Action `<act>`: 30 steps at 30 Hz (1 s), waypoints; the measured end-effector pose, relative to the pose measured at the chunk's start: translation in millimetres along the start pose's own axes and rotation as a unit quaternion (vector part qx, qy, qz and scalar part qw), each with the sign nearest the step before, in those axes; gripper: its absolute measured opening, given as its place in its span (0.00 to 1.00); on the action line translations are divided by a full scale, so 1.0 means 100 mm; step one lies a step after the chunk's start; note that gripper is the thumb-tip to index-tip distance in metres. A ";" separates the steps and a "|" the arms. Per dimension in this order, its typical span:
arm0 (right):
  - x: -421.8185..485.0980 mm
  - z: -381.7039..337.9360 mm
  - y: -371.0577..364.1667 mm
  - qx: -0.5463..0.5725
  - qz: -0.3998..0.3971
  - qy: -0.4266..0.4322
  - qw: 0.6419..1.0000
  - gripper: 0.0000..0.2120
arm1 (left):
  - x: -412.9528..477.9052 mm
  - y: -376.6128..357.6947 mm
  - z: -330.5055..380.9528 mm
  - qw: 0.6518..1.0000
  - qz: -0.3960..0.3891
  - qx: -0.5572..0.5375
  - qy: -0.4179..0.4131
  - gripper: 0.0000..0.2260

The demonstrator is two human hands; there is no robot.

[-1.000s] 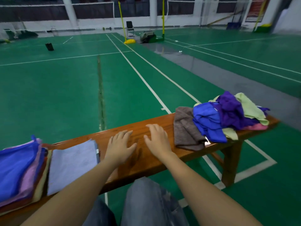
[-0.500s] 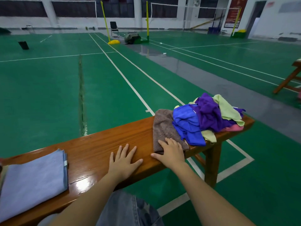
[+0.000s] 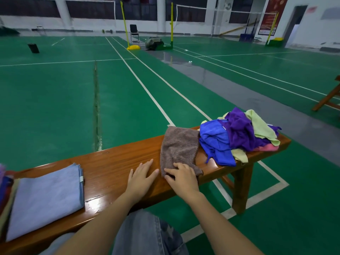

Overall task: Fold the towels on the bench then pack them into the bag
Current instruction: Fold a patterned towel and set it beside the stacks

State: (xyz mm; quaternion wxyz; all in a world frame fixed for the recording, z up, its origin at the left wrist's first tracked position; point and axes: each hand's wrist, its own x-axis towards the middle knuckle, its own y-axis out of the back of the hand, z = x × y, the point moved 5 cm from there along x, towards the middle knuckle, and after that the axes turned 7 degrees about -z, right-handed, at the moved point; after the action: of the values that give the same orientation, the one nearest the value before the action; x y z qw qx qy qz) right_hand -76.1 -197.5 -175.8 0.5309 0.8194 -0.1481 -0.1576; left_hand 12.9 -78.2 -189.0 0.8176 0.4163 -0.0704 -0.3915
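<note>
A brown towel (image 3: 177, 146) lies crumpled on the wooden bench (image 3: 114, 162), pulled a little away from the heap. My right hand (image 3: 181, 177) grips its near edge, fingers curled into the cloth. Just left of the towel, my left hand (image 3: 140, 178) rests flat on the bare wood, fingers straight. To the right sits a loose heap: a blue towel (image 3: 214, 140), a purple towel (image 3: 239, 131), a pale green towel (image 3: 261, 127) and a pink towel (image 3: 267, 148). A folded light blue towel (image 3: 46, 196) lies at the bench's left. No bag is in view.
More folded towels (image 3: 4, 183) show at the left frame edge. The bench stands on a green court floor (image 3: 55, 107). Another wooden bench (image 3: 329, 98) is at the far right. My knees in jeans (image 3: 147, 234) are under the bench's near edge.
My right hand moved right from the bare bench onto the brown towel and closed on its near edge, dragging it left off the heap. My left hand stayed flat on the wood.
</note>
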 end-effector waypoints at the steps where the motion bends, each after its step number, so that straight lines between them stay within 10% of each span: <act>1: -0.02 -0.04 -0.03 0.000 -0.005 0.005 1.000 0.18 | -0.02 0.03 -0.01 1.000 0.006 -0.018 -0.004 0.23; 10: -0.13 -0.52 -0.19 -0.023 -0.056 0.057 0.997 0.18 | -0.16 0.34 -0.16 0.996 0.025 -0.084 -0.027 0.19; 23: -0.30 -1.55 -0.59 -0.082 -0.145 0.162 0.973 0.22 | -0.40 0.87 -0.96 0.977 0.067 -0.135 0.149 0.17; 30: -0.04 -1.60 -0.38 0.061 -0.118 0.160 0.978 0.13 | -0.48 0.96 -0.94 0.986 0.130 0.036 0.094 0.16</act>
State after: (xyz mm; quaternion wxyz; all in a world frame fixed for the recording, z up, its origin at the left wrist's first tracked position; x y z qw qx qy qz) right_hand -10.3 -49.5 -148.2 0.4740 0.8767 0.0272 -0.0772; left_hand 77.4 47.1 -169.1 0.8491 0.4675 -0.0611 -0.2381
